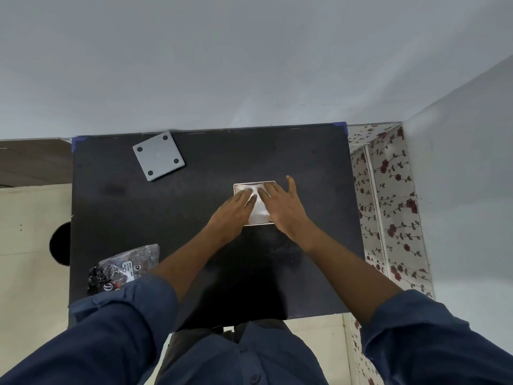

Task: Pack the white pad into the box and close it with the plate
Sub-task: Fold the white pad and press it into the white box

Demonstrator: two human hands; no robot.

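A shallow box (254, 183) with a pale rim sits right of centre on the black table (194, 207). The white pad (258, 210) lies inside it, creased between my fingers. My left hand (231, 213) lies flat on the pad's left part, fingers spread. My right hand (283, 205) lies flat on its right part, thumb stretched out past the box's right edge. Both palms hide much of the pad and the box's near corners. The grey square plate (158, 155), with a hole near each corner, lies apart at the table's far left.
A crinkled plastic bag (125, 266) with dark contents and a label lies at the table's near left. A grey wall stands behind the table. A flowered cloth (388, 195) hangs along the right side. A pale panel with a round hole (59, 243) is on the left.
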